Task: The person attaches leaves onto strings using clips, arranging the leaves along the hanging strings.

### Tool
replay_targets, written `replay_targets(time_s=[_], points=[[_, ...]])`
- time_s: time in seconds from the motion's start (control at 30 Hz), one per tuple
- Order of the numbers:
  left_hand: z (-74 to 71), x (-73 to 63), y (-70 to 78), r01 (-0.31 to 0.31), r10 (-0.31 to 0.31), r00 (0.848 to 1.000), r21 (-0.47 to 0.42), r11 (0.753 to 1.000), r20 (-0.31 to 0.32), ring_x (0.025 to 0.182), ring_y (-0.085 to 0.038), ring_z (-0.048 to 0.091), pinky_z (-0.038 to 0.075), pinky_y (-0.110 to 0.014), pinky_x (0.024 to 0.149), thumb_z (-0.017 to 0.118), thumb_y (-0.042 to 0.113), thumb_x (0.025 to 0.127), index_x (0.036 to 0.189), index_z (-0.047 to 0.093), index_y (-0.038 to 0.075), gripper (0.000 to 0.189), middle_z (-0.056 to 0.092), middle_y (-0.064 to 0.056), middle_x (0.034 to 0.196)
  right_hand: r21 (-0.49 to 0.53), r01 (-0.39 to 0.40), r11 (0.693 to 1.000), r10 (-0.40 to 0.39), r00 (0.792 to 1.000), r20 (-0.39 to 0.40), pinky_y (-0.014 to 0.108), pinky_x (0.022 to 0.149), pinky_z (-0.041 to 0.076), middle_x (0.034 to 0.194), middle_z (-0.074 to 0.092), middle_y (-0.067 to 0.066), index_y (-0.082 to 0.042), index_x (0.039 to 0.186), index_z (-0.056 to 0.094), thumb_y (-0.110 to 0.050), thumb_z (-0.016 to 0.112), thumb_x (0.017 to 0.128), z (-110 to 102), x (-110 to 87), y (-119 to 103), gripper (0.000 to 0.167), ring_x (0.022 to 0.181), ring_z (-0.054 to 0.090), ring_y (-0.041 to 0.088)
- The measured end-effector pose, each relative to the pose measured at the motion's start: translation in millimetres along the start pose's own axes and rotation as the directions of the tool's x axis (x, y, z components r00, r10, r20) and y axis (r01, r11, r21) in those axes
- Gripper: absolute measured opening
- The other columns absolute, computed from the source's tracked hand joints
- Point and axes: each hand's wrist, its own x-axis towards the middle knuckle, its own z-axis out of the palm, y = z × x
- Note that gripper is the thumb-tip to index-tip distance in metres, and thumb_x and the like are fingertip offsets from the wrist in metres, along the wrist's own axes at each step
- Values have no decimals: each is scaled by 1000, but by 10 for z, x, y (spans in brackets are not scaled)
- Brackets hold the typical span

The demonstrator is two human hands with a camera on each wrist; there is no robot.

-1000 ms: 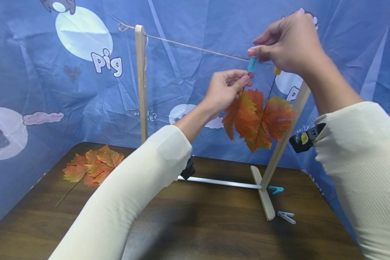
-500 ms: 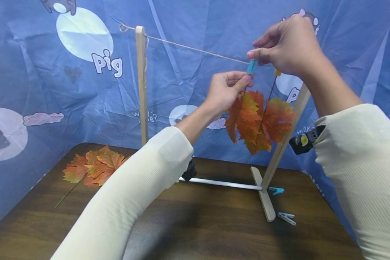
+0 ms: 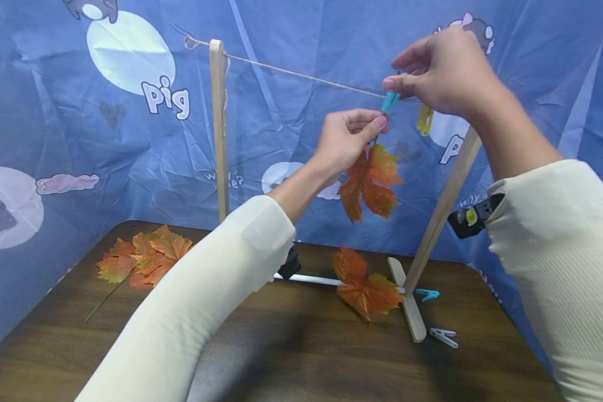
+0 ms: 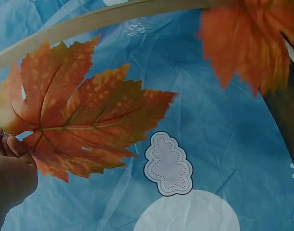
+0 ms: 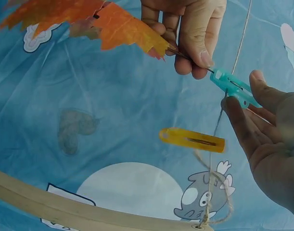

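Observation:
My left hand [image 3: 349,139] pinches the thin stem of an orange artificial maple leaf [image 3: 372,181], which hangs below the fingers. Just above it, my right hand [image 3: 444,72] holds a light blue clothespin [image 5: 233,84] by its handle ends, between thumb and fingers. The right wrist view shows the clothespin's tip right at the leaf stem, with the string [image 5: 241,41] passing behind it. A yellow clothespin [image 3: 424,120] hangs from the string beside the right hand, with no leaf in it. A second maple leaf [image 3: 367,287], blurred in the left wrist view, is lower down, overlapping the white bar.
The string runs between a left wooden post [image 3: 220,134] and a right wooden post [image 3: 439,215], joined low by a white bar [image 3: 311,279]. Several maple leaves [image 3: 153,254] lie at the table's left. A blue clothespin [image 3: 427,294] and a white clothespin [image 3: 444,336] lie by the right foot.
The leaf that hung from the yellow clothespin has come off and dropped toward the table. Both hands stay nearly in place at the blue clothespin.

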Motion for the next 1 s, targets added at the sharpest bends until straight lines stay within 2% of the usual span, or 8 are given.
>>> replay_targets(time_s=[0.27,0.57,0.7,0.8,0.87,1.0], points=[[-9,-2,17,8,-8,1000,-2,1000,3,86,-20,67,52,-23,69,69,18,99,112,76,0,24,77,-6,95,-9,18,1000,-19,1000,-21,52,99,48,130,68,19,-4,140,62,-44,67,98,-12,-15,-9,58,113,66,35],[-43,-22,-11,-1,1,1000,-14,1000,-6,100,-25,71,54,-24,72,71,17,98,114,76,2,23,77,-7,99,-14,47,999,-48,999,-21,53,103,47,130,68,19,-3,141,61,-42,67,99,-45,-59,16,57,115,66,35],[-88,-37,-39,-15,15,1000,0,1000,-18,95,-22,70,54,-25,73,72,17,97,114,77,3,22,77,-7,101,-39,79,996,-81,996,-41,53,100,48,129,68,19,-4,141,60,-42,64,101,-69,-107,34,55,114,66,34],[-138,-61,-57,-44,44,999,19,999,-18,94,-18,70,55,-25,78,72,17,97,115,77,3,23,76,-7,104,-60,99,993,-104,992,-75,44,94,50,129,69,17,-6,141,62,-41,64,101,-90,-156,54,53,112,66,32],[-172,-83,-72,-61,61,998,36,998,-15,94,-15,69,55,-25,82,72,18,97,115,76,2,24,76,-7,106,-74,112,991,-119,987,-105,34,88,49,128,69,16,-8,140,63,-41,64,101,-104,-197,76,51,110,66,29],[-242,-146,-112,-59,60,998,54,997,-6,100,-16,70,56,-29,87,72,18,98,115,76,3,24,76,-7,107,-51,110,993,-117,980,-158,19,77,41,123,71,15,-9,136,67,-40,66,100,-123,-292,145,47,96,61,10]])
